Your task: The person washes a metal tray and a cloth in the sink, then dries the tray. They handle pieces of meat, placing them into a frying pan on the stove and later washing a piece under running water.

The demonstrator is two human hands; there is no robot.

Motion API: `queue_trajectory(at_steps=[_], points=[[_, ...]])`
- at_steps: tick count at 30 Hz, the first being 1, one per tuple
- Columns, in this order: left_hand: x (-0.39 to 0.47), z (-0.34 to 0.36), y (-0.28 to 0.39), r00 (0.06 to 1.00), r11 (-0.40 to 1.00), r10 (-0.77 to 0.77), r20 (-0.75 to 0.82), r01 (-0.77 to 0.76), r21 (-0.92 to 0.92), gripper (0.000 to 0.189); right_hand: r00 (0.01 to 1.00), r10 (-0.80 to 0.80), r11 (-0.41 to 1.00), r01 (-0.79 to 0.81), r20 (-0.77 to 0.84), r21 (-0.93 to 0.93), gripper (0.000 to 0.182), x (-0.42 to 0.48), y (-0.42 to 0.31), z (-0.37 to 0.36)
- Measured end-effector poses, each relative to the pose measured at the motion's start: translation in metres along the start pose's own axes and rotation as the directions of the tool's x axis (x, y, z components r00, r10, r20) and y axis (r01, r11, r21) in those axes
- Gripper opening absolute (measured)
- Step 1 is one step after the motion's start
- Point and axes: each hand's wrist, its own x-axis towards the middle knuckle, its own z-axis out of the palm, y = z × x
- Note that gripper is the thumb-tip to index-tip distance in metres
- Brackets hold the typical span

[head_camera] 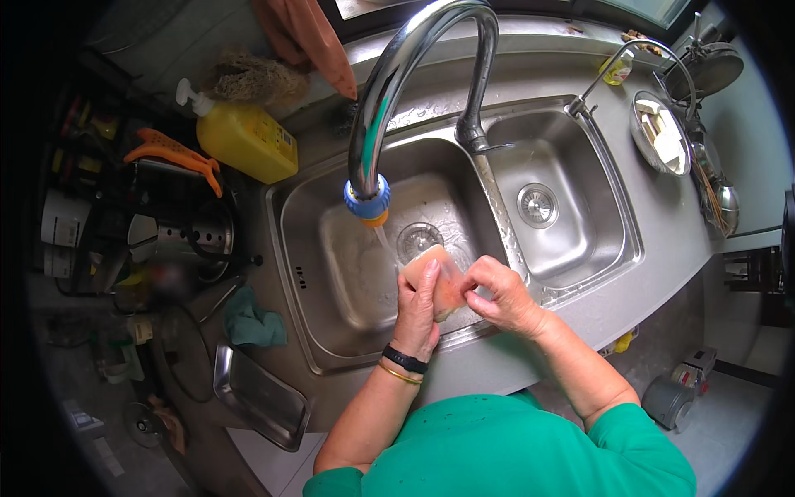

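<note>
Over the left sink basin, a pale piece of food, orange-pink on its face, is held in my left hand. My left thumb lies across its face while the fingers are mostly hidden behind it. My right hand has thumb and index finger pinched together at the piece's right edge. Water runs from the blue and orange nozzle of the chrome faucet, just up and left of the piece. Beneath it, the basin's drain strainer is partly covered.
On the right are a second basin and a wire-mesh bowl of white pieces. To the left stand a yellow pump bottle, an orange-handled peeler, a teal cloth and a metal tray.
</note>
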Motion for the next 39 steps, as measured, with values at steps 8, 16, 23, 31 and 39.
queue_trajectory(at_steps=[8, 16, 23, 31, 39], points=[[0.0, 0.0, -0.002, 1.0, 1.0, -0.009, -0.016, 0.009, 0.013, 0.033, 0.998, 0.009, 1.0, -0.009, 0.057, -0.005, 0.018, -0.002, 0.005, -0.003], [0.002, 0.001, -0.006, 1.0, 1.0, 0.009, -0.016, -0.009, 0.022, 0.036, 0.999, -0.006, 0.997, 0.001, -0.052, -0.08, 0.013, 0.0, 0.003, 0.001], [0.0, 0.0, -0.007, 0.999, 0.997, 0.024, -0.038, -0.021, 0.078, 0.038, 0.994, -0.082, 0.958, 0.059, -0.068, -0.282, 0.012, 0.003, -0.002, 0.004], [0.005, -0.004, -0.006, 1.0, 0.999, -0.015, 0.02, 0.014, 0.031, 0.044, 0.988, -0.034, 0.956, -0.013, -0.152, -0.295, 0.012, 0.004, 0.011, 0.006], [-0.005, 0.004, 0.003, 1.0, 1.0, -0.021, -0.009, 0.021, -0.012, 0.03, 0.962, 0.172, 0.982, -0.186, -0.211, -0.046, 0.006, 0.0, 0.014, -0.001]])
